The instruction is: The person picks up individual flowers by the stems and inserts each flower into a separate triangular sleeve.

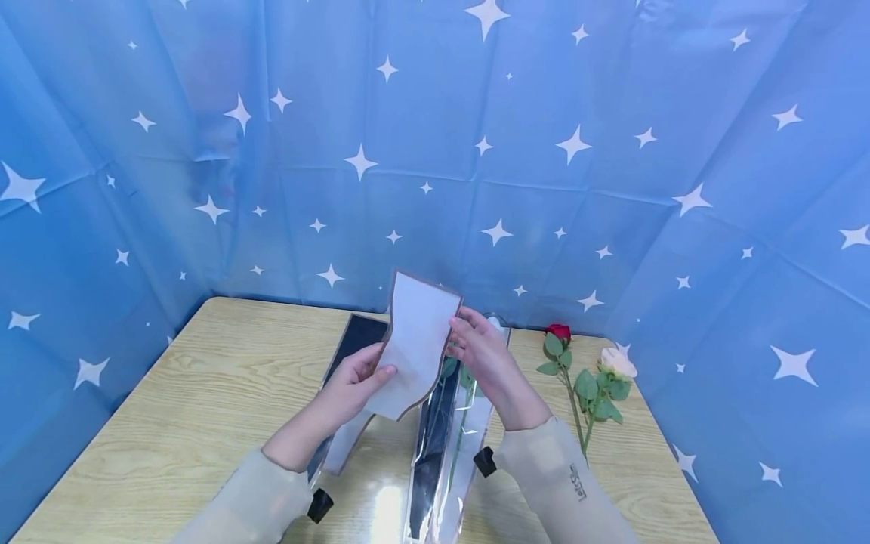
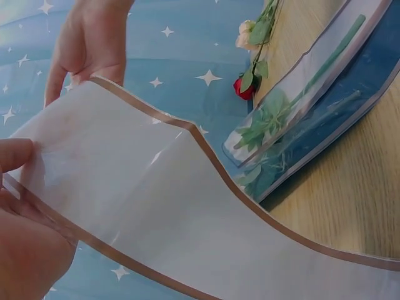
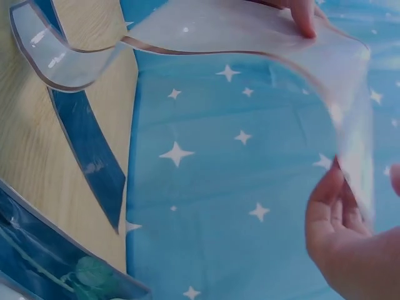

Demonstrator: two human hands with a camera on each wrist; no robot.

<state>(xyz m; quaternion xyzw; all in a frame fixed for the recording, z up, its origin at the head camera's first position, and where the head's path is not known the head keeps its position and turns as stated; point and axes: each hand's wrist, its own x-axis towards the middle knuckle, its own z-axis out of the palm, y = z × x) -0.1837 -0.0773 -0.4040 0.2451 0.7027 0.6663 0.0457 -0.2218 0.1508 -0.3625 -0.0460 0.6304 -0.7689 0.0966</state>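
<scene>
Both hands hold up a white flower sleeve [image 1: 423, 325] with a brown border, bent in a wave above the table. My left hand [image 1: 356, 385] pinches its left edge, thumb on top and fingers beneath, as the left wrist view shows. At the far right edge my right hand [image 1: 485, 359] grips the sleeve, with its fingers [image 3: 337, 206] along the border in the right wrist view. Below the hands a black sleeve [image 1: 362, 334] lies on the table. Beside it lies a clear-fronted black and white sleeve [image 1: 435, 438], with green stems and leaves [image 2: 269, 122] inside.
A red rose [image 1: 559, 332] and a pale pink rose [image 1: 617, 363] lie on the right of the wooden table [image 1: 204, 378]. A blue curtain [image 1: 435, 136] with white stars hangs behind and at both sides.
</scene>
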